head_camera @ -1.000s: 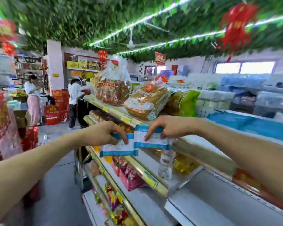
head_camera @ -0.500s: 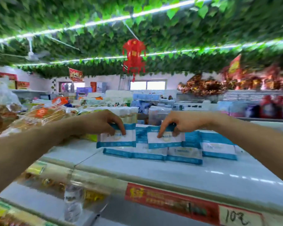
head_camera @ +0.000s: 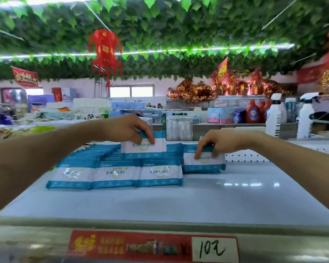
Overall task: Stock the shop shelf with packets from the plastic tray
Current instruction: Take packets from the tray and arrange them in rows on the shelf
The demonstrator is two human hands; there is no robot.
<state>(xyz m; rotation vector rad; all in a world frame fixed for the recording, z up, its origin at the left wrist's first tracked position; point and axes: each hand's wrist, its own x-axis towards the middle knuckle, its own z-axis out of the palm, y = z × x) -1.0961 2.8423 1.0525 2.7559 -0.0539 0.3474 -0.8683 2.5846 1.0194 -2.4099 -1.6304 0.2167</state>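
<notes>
Blue-and-white packets stand in rows [head_camera: 114, 174] on the top shelf [head_camera: 179, 202], three across at the front with several behind. My left hand [head_camera: 127, 129] grips one packet [head_camera: 143, 149] by its top edge, held above the middle row. My right hand [head_camera: 217, 142] pinches another packet [head_camera: 204, 161] that stands on the shelf at the right end of the rows. The plastic tray is out of view.
A red price strip [head_camera: 152, 247] marked 10 runs along the shelf's front lip. White spray bottles [head_camera: 273, 115] stand at the right rear, and a clear plastic box [head_camera: 179, 129] behind the packets. Bare shelf lies in front and to the right.
The view has swung from the aisle side to face the top shelf. Both hands carried their packets up onto it; the right packet now rests beside the rows.
</notes>
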